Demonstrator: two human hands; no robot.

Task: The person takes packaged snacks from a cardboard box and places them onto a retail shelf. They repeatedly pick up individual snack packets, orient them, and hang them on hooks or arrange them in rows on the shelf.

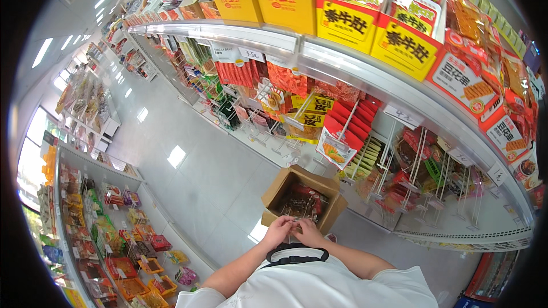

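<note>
My left hand [279, 229] and my right hand [307, 234] meet in front of my waist, fingertips close together. Something small and pale seems to lie between the fingers, too small to make out. Just beyond them stands an open cardboard box [274, 192], its flaps folded outward. Inside are dark and red snack packets in clear plastic [299, 201]; my hands cover the box's near edge. To the right of the box, snack packets [411, 158] hang on wire display hooks [383, 160].
A long shelf [342, 57] carries yellow snack boxes [282, 6] and red-and-white cartons [462, 75]. Red packets [342, 130] hang from hooks below. Another stocked rack [141, 184] stands at left. The tiled aisle floor [201, 154] runs between them. A black strap [297, 260] hangs at my chest.
</note>
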